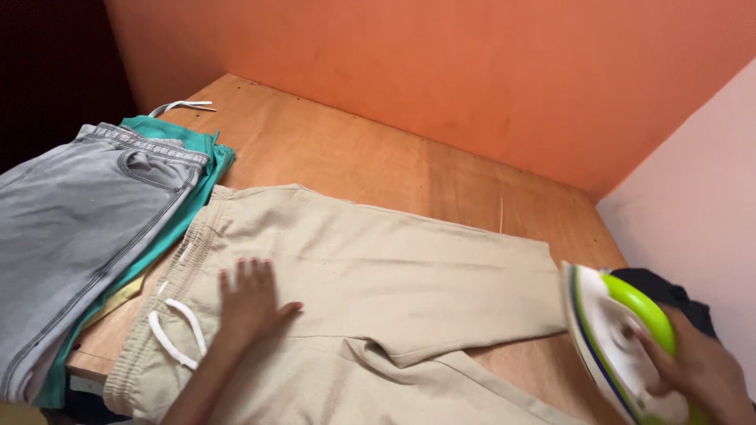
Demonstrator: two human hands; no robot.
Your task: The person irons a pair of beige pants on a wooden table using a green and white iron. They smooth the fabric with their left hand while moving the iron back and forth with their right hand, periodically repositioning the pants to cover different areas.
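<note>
Beige trousers [378,260] spread flat across wooden counter [354,149], waistband toward the left, legs running to the right. Elastic waistband gathered, white drawstring [177,330] looped loose at the front. A fold or crease showing at the crotch, lower leg angling off toward the bottom edge.

Left hand [250,303] open, palm down, fingers spread, pressed flat on the trousers just right of the waistband and beside the drawstring. Nails painted red.

Right hand [701,374] closed around the handle of a green and white iron [622,342] at the far right. Iron tilted up on edge, soleplate facing left, lifted clear of the cloth, just beyond the hem of the upper trouser leg. Hand only partly in view at the frame edge.

Dark garment [669,295] bunched behind the iron, against the pale pink wall [693,205].

Left side of counter: pile of folded clothes. Grey jeans [79,228] on top, pocket and waistband visible; teal garment [193,169] beneath, edge touching the trouser waistband; sliver of yellow cloth [118,303] under that. White cord [185,105] trailing out behind the pile.

Orange wall [441,71] behind the counter, meeting the pink wall in the right corner.
</note>
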